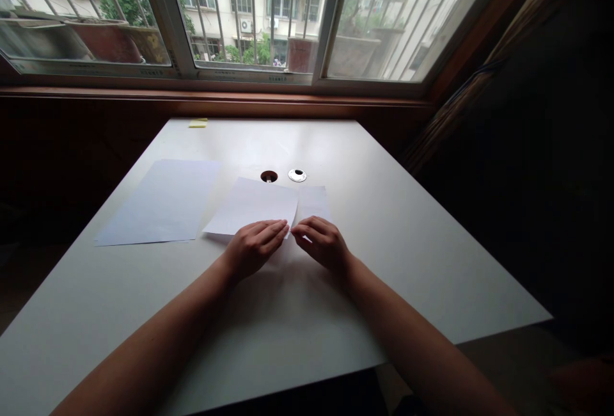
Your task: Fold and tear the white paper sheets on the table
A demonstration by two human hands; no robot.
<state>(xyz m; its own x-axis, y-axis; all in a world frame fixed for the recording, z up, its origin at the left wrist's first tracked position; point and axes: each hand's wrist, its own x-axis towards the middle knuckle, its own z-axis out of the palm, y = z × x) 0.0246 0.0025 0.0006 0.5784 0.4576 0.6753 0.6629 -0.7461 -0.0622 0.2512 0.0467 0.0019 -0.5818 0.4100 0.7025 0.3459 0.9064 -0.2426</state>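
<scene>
A sheet of white paper lies in front of me on the white table, its right edge raised along a line. Beyond that edge, a narrower paper strip extends to the right, and I cannot tell whether it belongs to the same sheet. My left hand is closed at the sheet's near right corner, fingers pressed together on the paper. Fingertips of my right hand pinch at the near end of the raised edge, almost touching the left fingertips. The paper between the fingers is mostly hidden.
More white paper sheets lie stacked at the left. Behind my hands are a round cable hole and its loose cover. A yellow sticky note pad sits by the far edge of the table, below a barred window.
</scene>
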